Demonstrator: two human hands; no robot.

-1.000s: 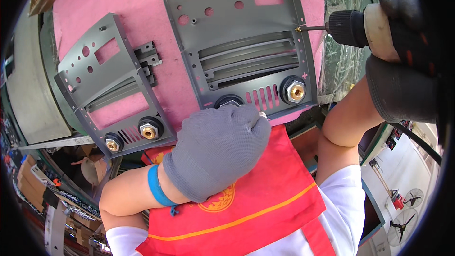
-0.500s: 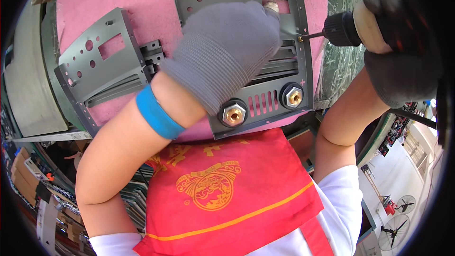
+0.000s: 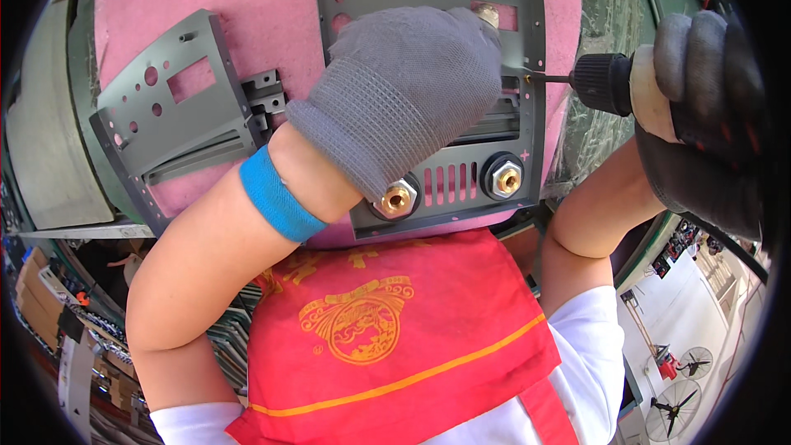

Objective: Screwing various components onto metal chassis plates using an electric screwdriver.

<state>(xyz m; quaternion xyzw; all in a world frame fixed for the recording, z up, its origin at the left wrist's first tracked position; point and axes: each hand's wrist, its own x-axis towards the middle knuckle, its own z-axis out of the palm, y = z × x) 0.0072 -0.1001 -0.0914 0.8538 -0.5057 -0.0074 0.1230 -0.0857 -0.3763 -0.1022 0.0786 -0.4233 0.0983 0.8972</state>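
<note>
Two grey metal panels on the pink tabletop. Your left hand (image 3: 408, 91), gloved, presses flat with fingers spread on the panel (image 3: 449, 185) near the right edge. Your right hand (image 3: 700, 115), grip wrapped around the power screwdriver (image 3: 610, 82), holds its bit at that panel's right rim. The second panel (image 3: 177, 119) lies left, untouched.

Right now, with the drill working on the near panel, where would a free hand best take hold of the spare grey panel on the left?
Probably the spare grey panel by its raised top edge, coming from the left. That edge stands up off the pink pad, so fingers can wrap it. The right side is crowded by the left hand pressing the other panel.
</note>
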